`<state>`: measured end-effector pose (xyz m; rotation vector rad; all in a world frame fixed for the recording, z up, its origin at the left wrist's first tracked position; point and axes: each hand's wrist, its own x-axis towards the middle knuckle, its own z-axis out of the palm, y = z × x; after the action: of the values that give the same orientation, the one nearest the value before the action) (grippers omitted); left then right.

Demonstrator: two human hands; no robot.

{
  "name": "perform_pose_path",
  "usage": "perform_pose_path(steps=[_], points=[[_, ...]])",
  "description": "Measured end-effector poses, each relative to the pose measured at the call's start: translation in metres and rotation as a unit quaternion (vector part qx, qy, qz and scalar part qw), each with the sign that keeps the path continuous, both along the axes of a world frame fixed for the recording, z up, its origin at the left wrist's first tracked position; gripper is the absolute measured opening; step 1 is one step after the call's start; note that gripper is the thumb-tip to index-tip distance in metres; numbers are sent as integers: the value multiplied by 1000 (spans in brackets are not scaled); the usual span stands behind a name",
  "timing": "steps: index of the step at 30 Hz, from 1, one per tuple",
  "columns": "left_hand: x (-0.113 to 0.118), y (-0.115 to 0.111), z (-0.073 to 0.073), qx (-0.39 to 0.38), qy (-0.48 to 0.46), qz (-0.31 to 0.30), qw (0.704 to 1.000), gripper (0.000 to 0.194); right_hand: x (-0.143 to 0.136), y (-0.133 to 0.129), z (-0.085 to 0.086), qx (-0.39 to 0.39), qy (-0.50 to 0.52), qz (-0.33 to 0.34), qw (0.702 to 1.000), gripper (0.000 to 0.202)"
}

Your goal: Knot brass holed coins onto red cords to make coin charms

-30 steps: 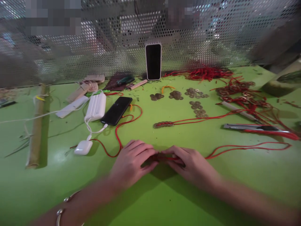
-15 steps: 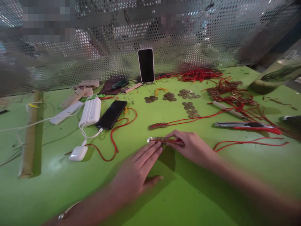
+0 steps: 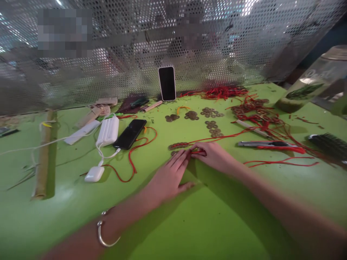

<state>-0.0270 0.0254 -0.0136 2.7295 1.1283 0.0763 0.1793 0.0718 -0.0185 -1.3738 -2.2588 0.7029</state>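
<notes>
Red cord [image 3: 197, 152] — pinched in right hand [image 3: 213, 154]; left hand [image 3: 170, 176], thumb apart, on dull coins [image 3: 174, 153].

The bright green tabletop [image 3: 222, 231] looks smooth, with a soft sheen. The small, round brown coins [image 3: 191, 115] are dull metal, while the thin red cord [image 3: 282, 162] looks like smooth, matt textile. The perforated grey metal panel [image 3: 121, 77] has a faint shine. The flat black rectangular phone [image 3: 130, 133] has a glossy, glass-like face; the rounded white case [image 3: 94, 173] is glossy plastic. The open, curved silver bracelet [image 3: 99, 232] is polished metal, and the long tan rod [image 3: 43, 155] looks matt and woody.
</notes>
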Motion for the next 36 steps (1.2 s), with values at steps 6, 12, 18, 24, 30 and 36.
perform_pose_path(steps=[6, 12, 18, 24, 30, 36], points=[[1, 4, 2, -1, 16, 18, 1000, 81, 7, 4, 4, 20, -36, 9, 999, 22], [-1, 3, 6, 10, 42, 38, 998, 80, 55, 13, 21, 43, -81, -4, 996, 18], [-7, 4, 4, 30, 33, 44, 998, 78, 137, 21, 28, 93, -140, -179, 969, 28], [-11, 6, 3, 37, 20, 45, 998, 75, 201, 21, 26, 125, -163, -323, 924, 52], [-9, 11, 4, 56, 38, 49, 997, 76, 232, 22, 14, 100, -185, -403, 891, 75], [-11, 16, 4, 42, 56, 59, 996, 78, 243, 24, 4, 62, -187, -387, 901, 74]])
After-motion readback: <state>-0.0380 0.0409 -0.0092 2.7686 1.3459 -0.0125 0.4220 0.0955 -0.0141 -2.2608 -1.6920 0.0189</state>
